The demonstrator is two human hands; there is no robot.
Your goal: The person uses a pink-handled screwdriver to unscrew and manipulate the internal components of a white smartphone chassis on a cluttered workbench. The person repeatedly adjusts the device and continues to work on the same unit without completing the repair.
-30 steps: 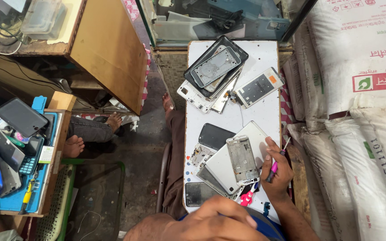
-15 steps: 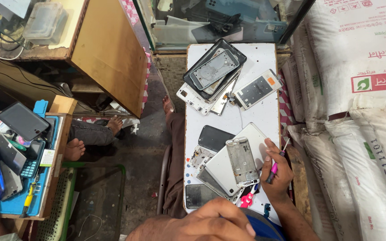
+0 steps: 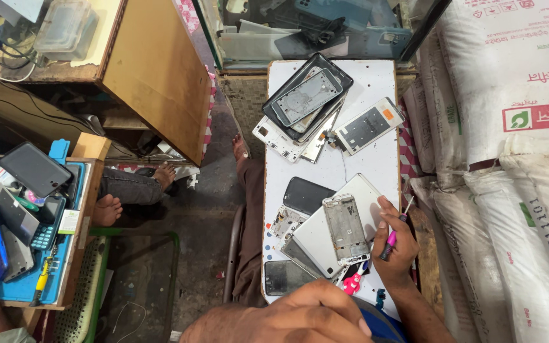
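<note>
Right hand at near right edge of the white table, fingers curled and pinching a pink-handled screwdriver, tip angled up and away. Fingertips touch the right side of a stripped phone frame, which lies on a white back panel. Left hand low in view, palm down, fingers pressed together, just beside a dark phone screen; whether it holds anything cannot be told. Stack of phone housings at the far end.
</note>
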